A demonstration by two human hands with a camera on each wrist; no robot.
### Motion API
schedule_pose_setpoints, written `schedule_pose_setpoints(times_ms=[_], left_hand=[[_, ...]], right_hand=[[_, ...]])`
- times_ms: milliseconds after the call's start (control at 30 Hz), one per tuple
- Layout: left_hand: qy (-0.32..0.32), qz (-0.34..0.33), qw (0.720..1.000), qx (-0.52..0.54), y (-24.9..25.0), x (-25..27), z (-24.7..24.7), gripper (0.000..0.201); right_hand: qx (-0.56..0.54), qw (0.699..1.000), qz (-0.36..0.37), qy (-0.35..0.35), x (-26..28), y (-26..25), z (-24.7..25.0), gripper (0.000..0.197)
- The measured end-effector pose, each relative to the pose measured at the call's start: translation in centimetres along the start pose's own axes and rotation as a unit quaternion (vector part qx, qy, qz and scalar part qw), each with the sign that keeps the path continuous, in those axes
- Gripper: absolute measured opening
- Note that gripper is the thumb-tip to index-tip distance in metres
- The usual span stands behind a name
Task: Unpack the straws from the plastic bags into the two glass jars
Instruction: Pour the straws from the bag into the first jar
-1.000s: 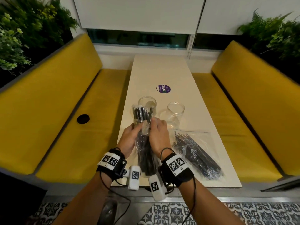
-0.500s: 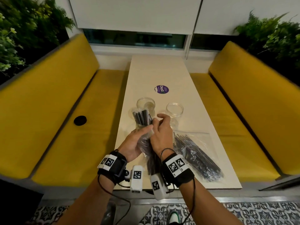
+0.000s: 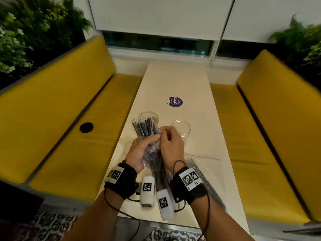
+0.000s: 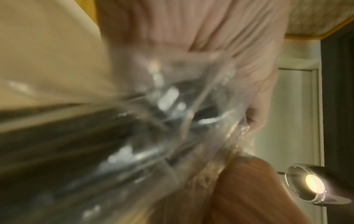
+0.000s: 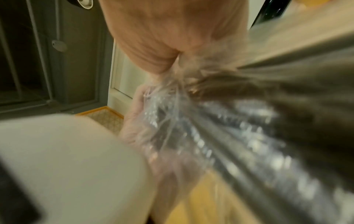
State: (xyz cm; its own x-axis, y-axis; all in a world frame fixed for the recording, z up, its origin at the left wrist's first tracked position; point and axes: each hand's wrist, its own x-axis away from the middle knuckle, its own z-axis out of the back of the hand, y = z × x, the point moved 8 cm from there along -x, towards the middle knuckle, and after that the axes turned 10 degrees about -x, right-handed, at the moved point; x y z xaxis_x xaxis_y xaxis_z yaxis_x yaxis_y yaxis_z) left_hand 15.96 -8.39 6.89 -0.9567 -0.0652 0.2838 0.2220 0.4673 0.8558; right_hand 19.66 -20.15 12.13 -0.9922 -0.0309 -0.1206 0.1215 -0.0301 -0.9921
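Both hands hold one plastic bag [image 3: 152, 153] of dark straws [image 3: 144, 126] upright above the near end of the desk [image 3: 196, 94]. The left hand [image 3: 140, 150] is curled round the bag's middle, and the right hand [image 3: 171, 146] pinches the crumpled film near its top, where the straw ends stick out just beyond the fingertips.

The risk, as I judge it, is the loose bundle. If the right hand tugs the film while the left grip is slack, the straws could slide out together and scatter over the desk or onto the floor. The jar [image 3: 148, 117] just beyond the left hand stands close to the straw tips, so a sweep of the bundle could knock it over. The thin film may also tear rather than peel back.

By count: two glass jars, the second jar [image 3: 181, 128] beyond the right hand, both seemingly empty. Two bags of straws, the second bag [image 3: 205, 174] lying flat on the desk under and to the right of the right wrist. The straws are too many and too blurred to count.
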Motion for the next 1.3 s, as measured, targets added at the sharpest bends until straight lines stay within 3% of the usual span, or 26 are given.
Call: schedule_pose_setpoints(times_ms=[167,267,367,433,500,567,633,700,800,900,1000,1067,1100,1167,1200,1300], left_hand=[[0.102,-0.046,0.993,-0.045,0.2,-0.1,0.1,0.034],[0.18,-0.039,0.982,-0.042,1.1,-0.4,1.8,0.017],[0.212,-0.084,0.974,0.01,3.5,-0.3,2.7,0.016],[0.221,-0.109,0.968,0.049,4.7,-0.4,3.5,0.025],[0.217,-0.101,0.967,0.083,5.1,-1.3,3.9,0.033],[0.231,-0.08,0.964,0.1,4.6,-2.1,3.9,0.042],[0.224,-0.046,0.97,0.087,3.8,-3.1,3.1,0.044],[0.213,-0.026,0.974,0.08,3.7,-3.1,2.4,0.039],[0.231,-0.001,0.971,0.065,3.2,-3.2,4.5,0.035],[0.226,0.007,0.973,0.044,2.9,-3.3,5.6,0.064],[0.177,0.033,0.98,0.091,1.9,-3.6,5.8,0.055],[0.226,0.055,0.969,0.087,0.3,-4.6,8.3,0.048],[0.22,0.07,0.97,0.08,-0.9,-5.5,9.5,0.054],[0.186,0.081,0.974,0.102,-3.8,-8.3,11.9,0.067],[0.17,0.088,0.973,0.129,-4.1,-8.5,11.7,0.063],[0.18,0.076,0.97,0.141,0.5,-5.2,7.8,0.047]], right_hand=[[0.028,0.997,-0.05,-0.048,-1.3,1.2,0.8,0.014],[0.008,0.992,-0.078,-0.104,-0.6,2.4,0.8,0.042],[0.111,0.971,-0.086,-0.192,0.2,4.3,1.5,0.06],[0.084,0.972,-0.129,-0.177,0.0,5.2,2.7,0.05],[-0.041,0.981,-0.162,-0.094,-0.1,5.1,3.4,0.031],[-0.092,0.99,-0.106,-0.001,-0.3,4.1,3.3,0.021],[-0.079,0.996,-0.008,0.05,-0.2,2.6,2.7,0.023],[-0.058,0.995,0.078,0.034,0.0,0.9,1.7,0.031],[-0.005,0.99,0.138,0.015,-0.7,0.2,0.7,0.031],[0.012,0.977,0.209,0.033,-1.0,-1.4,0.0,0.023],[-0.035,0.974,0.225,-0.008,-0.6,-2.9,-1.5,0.041],[-0.016,0.963,0.264,-0.055,0.0,-3.7,-2.9,0.054],[0.011,0.953,0.295,-0.069,0.4,-4.0,-3.5,0.058],[0.04,0.939,0.335,-0.066,0.4,-4.3,-4.2,0.055],[0.038,0.938,0.341,-0.053,0.3,-4.5,-4.4,0.051],[-0.007,0.949,0.315,-0.013,0.0,-4.9,-4.8,0.043]])
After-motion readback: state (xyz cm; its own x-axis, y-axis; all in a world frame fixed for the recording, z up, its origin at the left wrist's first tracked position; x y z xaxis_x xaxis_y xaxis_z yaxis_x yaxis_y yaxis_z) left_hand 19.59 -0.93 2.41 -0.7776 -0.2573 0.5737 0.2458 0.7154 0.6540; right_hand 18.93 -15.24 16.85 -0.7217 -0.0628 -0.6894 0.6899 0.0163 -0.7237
